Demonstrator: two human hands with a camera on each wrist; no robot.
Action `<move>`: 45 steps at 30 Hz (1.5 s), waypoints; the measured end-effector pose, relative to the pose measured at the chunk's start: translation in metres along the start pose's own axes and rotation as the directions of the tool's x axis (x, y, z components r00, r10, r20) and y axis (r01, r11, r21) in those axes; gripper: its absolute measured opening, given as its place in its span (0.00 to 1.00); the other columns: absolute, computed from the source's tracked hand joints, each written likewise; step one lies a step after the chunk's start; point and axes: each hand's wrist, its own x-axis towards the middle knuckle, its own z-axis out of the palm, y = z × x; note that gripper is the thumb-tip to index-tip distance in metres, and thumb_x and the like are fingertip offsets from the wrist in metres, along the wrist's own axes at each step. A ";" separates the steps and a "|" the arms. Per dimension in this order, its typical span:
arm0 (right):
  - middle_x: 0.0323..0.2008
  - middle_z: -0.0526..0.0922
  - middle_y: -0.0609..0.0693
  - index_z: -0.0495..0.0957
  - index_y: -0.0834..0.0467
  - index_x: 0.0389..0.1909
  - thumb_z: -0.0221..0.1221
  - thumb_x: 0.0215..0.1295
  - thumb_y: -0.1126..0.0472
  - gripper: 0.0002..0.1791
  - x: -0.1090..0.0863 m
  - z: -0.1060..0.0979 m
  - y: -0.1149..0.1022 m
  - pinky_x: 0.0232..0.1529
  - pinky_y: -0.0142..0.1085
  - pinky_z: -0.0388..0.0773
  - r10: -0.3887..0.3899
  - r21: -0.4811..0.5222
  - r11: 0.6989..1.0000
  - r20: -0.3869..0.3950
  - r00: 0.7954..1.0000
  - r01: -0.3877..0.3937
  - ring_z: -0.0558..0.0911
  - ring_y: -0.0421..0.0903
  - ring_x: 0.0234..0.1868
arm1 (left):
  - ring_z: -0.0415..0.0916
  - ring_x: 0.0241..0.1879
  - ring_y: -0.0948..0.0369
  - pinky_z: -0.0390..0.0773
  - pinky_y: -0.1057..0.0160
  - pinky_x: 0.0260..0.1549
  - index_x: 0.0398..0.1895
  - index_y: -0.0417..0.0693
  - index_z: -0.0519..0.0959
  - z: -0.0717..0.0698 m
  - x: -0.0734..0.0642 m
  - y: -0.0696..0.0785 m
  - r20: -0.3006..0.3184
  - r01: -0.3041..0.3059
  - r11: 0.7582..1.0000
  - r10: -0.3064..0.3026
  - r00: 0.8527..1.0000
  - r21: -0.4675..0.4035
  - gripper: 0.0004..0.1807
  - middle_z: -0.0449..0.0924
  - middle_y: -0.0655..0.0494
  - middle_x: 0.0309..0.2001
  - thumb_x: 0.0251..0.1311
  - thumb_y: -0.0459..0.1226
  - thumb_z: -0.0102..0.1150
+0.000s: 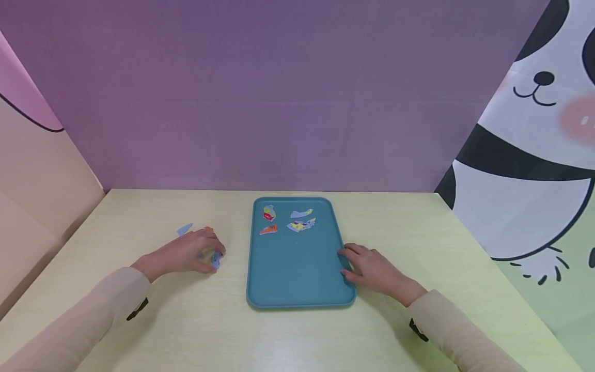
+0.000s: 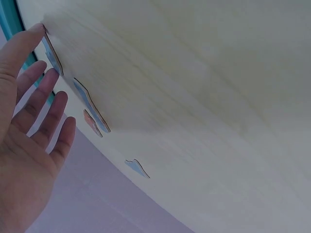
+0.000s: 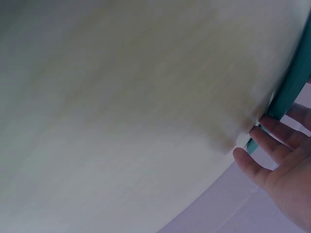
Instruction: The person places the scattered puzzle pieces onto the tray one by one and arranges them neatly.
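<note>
In the head view my left hand (image 1: 197, 250) is low over the table, left of the tray, thumb and fingertips on the ends of a blue printed puzzle piece (image 1: 216, 260). The left wrist view shows that puzzle piece (image 2: 52, 54) between thumb and fingers. Just past the hand lie a pale blue piece (image 1: 184, 229) and an orange piece (image 1: 209, 229), partly hidden. My right hand (image 1: 374, 268) rests against the right rim of a blue-green tray (image 1: 297, 274), fingers fairly straight. Inside the tray are several pieces, including a red and yellow one (image 1: 269, 213) and an orange one (image 1: 268, 229).
The pale wooden table (image 1: 302, 341) carries the tray near its middle. A purple wall panel (image 1: 279, 103) stands behind its back edge. On the right is a wall with a panda drawing (image 1: 525, 155); a pinkish wall (image 1: 37, 196) borders the left side.
</note>
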 end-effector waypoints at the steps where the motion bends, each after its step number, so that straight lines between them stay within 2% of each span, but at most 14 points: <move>1: 0.54 0.73 0.60 0.72 0.62 0.54 0.56 0.60 0.53 0.24 0.000 0.000 0.000 0.46 0.51 0.73 0.001 0.001 1.000 0.001 1.000 -0.001 0.74 0.55 0.55 | 0.69 0.40 0.61 0.72 0.65 0.40 0.38 0.49 0.81 0.000 0.000 0.000 0.001 0.002 1.000 -0.002 1.000 0.002 0.15 0.79 0.63 0.37 0.43 0.39 0.69; 16: 0.53 0.74 0.60 0.72 0.63 0.53 0.57 0.60 0.53 0.24 0.000 0.000 0.000 0.46 0.51 0.74 -0.004 0.003 1.000 -0.006 1.000 0.004 0.74 0.55 0.54 | 0.68 0.41 0.62 0.72 0.65 0.40 0.38 0.49 0.81 0.000 0.000 0.002 0.011 0.020 1.000 -0.020 1.000 0.013 0.14 0.76 0.62 0.38 0.45 0.38 0.67; 22: 0.54 0.73 0.60 0.71 0.63 0.54 0.56 0.60 0.53 0.24 0.000 -0.001 0.000 0.46 0.51 0.73 0.002 0.004 1.000 0.000 1.000 -0.002 0.73 0.55 0.55 | 0.70 0.44 0.59 0.74 0.61 0.43 0.40 0.48 0.80 -0.002 0.001 0.004 0.018 0.045 0.999 -0.045 0.999 0.006 0.16 0.76 0.60 0.40 0.45 0.39 0.67; 36: 0.54 0.73 0.60 0.71 0.62 0.54 0.56 0.60 0.53 0.24 -0.001 0.000 -0.001 0.46 0.52 0.73 0.011 0.012 1.000 0.003 1.000 -0.011 0.73 0.56 0.55 | 0.72 0.44 0.57 0.72 0.56 0.45 0.42 0.49 0.80 -0.005 0.010 0.010 0.006 0.061 0.998 -0.061 0.998 0.006 0.18 0.76 0.61 0.41 0.45 0.40 0.68; 45: 0.54 0.73 0.60 0.71 0.62 0.54 0.57 0.60 0.53 0.24 0.000 0.000 0.000 0.46 0.52 0.73 0.010 0.010 1.000 0.003 1.000 -0.010 0.73 0.56 0.55 | 0.72 0.44 0.57 0.73 0.56 0.45 0.43 0.50 0.80 -0.010 0.021 0.013 -0.023 0.060 0.998 -0.060 0.998 0.017 0.19 0.76 0.61 0.42 0.46 0.42 0.67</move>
